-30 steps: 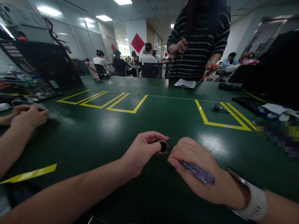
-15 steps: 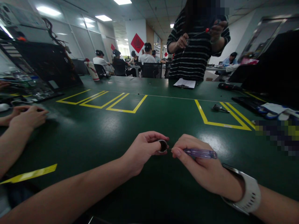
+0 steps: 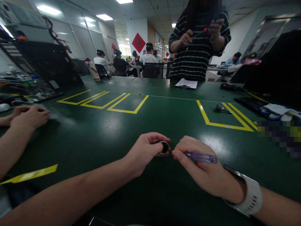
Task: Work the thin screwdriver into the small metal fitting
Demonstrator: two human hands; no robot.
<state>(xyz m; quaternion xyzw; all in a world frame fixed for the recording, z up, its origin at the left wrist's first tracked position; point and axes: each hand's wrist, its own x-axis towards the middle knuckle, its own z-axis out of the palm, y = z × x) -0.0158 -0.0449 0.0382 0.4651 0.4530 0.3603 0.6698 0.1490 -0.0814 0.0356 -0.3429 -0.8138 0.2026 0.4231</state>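
My left hand (image 3: 143, 150) pinches a small round black part with a metal rim (image 3: 164, 147) just above the green table (image 3: 94, 131). My right hand (image 3: 199, 166), with a white watch on its wrist, grips a small screwdriver with a clear purple handle (image 3: 199, 157). The screwdriver lies almost level and its tip points left at the side of the round part. Both hands rest low over the near middle of the table, nearly touching each other.
A co-worker's hands (image 3: 25, 116) rest on the table at the left, beside an open computer case (image 3: 35, 72). Across the table a person in a striped top (image 3: 197, 44) holds a red-handled tool. A clipboard with paper (image 3: 187, 83), a small metal tool (image 3: 221, 109) and yellow floor-tape boxes lie beyond.
My right hand turned the screwdriver from slanting toward me to nearly level. The person opposite raised the red-handled tool from table height to chest height.
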